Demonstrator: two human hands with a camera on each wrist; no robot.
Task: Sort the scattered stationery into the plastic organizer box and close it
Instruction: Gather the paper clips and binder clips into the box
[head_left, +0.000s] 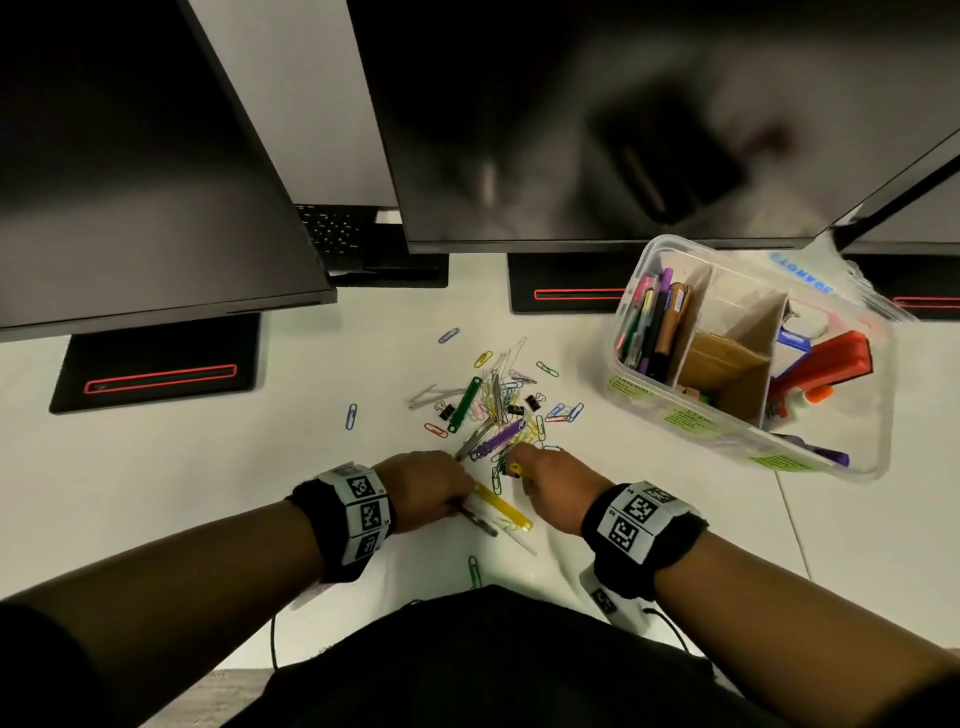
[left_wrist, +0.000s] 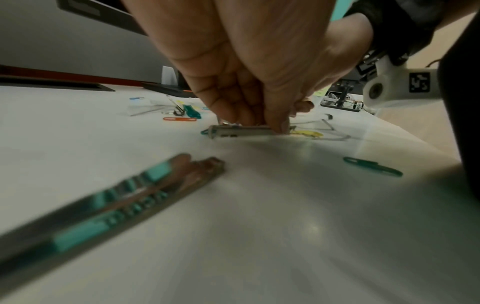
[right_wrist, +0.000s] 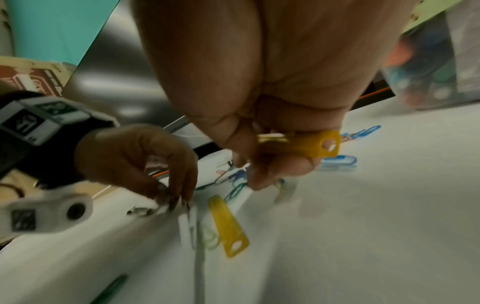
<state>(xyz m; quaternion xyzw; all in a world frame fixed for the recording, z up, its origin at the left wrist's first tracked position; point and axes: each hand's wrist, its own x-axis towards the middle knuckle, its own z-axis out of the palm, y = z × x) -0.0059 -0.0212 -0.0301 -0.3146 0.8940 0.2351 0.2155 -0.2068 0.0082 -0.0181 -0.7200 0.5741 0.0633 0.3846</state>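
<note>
A pile of coloured paper clips, binder clips and fastener strips (head_left: 498, 410) lies mid-table. The clear plastic organizer box (head_left: 631, 291) stands open at the right, with pens, cardboard dividers and an orange stapler inside. My left hand (head_left: 441, 493) reaches down at the pile's near edge and pinches a grey metal strip (left_wrist: 241, 131) that lies flat on the table. My right hand (head_left: 524, 473) grips a short yellow plastic fastener piece (right_wrist: 311, 144) just above the clips. A longer yellow fastener strip (head_left: 501, 506) lies between the hands.
Three dark monitors (head_left: 571, 130) on black stands (head_left: 156, 369) overhang the back of the white table. Loose clips are scattered, among them a blue clip (head_left: 351, 415) and a green clip (head_left: 474, 570) near the front edge. Another metal strip (left_wrist: 116, 201) lies by my left wrist.
</note>
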